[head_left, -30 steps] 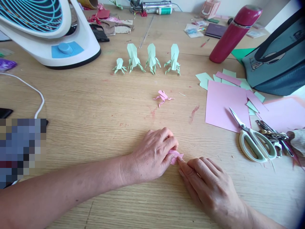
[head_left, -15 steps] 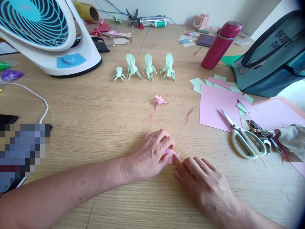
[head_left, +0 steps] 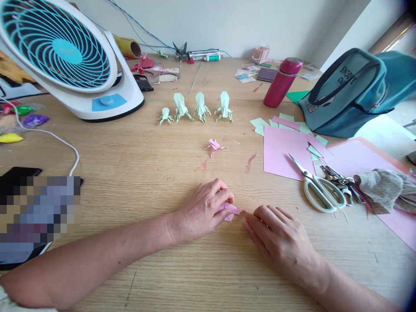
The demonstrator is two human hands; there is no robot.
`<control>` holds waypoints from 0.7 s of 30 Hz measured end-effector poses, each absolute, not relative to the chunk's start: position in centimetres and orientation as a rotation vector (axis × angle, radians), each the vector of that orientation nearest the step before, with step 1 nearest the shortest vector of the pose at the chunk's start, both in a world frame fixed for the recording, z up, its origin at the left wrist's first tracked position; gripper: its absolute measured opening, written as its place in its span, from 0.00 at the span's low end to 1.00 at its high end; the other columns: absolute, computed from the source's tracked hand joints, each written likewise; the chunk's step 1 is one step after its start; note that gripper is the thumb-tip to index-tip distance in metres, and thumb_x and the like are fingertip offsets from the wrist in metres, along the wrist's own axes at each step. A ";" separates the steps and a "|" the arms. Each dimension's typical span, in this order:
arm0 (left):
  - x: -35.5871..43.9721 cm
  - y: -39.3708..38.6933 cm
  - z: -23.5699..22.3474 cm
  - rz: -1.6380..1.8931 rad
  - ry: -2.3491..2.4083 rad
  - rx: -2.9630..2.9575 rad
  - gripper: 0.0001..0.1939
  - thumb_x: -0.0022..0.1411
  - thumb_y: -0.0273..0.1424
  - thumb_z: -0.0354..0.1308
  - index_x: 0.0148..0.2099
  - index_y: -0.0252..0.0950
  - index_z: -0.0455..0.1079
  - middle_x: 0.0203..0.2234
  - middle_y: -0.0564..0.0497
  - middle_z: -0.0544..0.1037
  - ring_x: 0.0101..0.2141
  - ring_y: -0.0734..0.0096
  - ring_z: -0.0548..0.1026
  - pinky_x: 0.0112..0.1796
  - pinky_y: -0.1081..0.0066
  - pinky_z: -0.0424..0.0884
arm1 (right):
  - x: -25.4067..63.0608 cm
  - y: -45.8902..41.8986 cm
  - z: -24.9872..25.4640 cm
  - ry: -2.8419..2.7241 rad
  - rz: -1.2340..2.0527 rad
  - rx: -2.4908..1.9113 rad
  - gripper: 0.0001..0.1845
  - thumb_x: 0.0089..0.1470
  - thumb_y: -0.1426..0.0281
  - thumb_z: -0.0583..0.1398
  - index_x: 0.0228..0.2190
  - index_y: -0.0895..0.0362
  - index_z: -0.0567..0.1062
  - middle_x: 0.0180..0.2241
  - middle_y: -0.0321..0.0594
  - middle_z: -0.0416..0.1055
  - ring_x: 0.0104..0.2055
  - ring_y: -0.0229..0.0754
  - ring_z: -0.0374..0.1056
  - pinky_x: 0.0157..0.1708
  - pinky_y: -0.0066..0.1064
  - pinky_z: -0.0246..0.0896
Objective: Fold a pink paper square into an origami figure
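Note:
My left hand is closed on a small piece of folded pink paper, held down against the tabletop between thumb and fingers. A narrow point of the paper sticks out to the right. At the tip of that point is the index finger of my right hand, whose fingers are curled and close together. I see nothing between them, and I cannot tell whether the fingertip touches the paper. Farther back lies a pink origami frog with thin legs. Behind it, several pale green origami figures stand in a row.
Scissors lie partly on a pink sheet, beside keys and paper scraps. A red thermos and a teal bag stand at the right back. A fan and a blurred phone are on the left.
My head view has tilted up and turned slightly. My right index finger has drawn back from on top of the paper's point to its tip. The left hand keeps its hold.

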State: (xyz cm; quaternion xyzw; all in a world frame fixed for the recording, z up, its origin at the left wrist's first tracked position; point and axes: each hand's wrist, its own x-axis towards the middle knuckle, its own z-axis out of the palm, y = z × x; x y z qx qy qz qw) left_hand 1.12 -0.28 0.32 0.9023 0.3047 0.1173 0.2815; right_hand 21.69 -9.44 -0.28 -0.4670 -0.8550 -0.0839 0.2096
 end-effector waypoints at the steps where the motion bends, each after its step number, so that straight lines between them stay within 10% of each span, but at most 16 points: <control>1: 1.1 -0.3 0.5 0.313 0.819 2.413 0.04 0.67 0.31 0.60 0.41 0.36 0.70 0.43 0.48 0.70 0.43 0.64 0.71 0.48 0.63 0.67 | 21.8 -9.3 -0.2 -2.359 -0.194 -1.305 0.13 0.65 0.77 0.55 0.32 0.60 0.77 0.25 0.38 0.66 0.26 0.39 0.59 0.27 0.33 0.54; 21: 0.6 0.0 0.3 0.637 0.806 1.626 0.05 0.62 0.31 0.61 0.38 0.33 0.73 0.31 0.52 0.77 0.33 0.72 0.73 0.35 0.74 0.67 | 22.9 -7.5 -0.6 -1.890 0.401 -1.421 0.12 0.66 0.69 0.55 0.40 0.57 0.79 0.31 0.39 0.69 0.29 0.37 0.66 0.22 0.25 0.60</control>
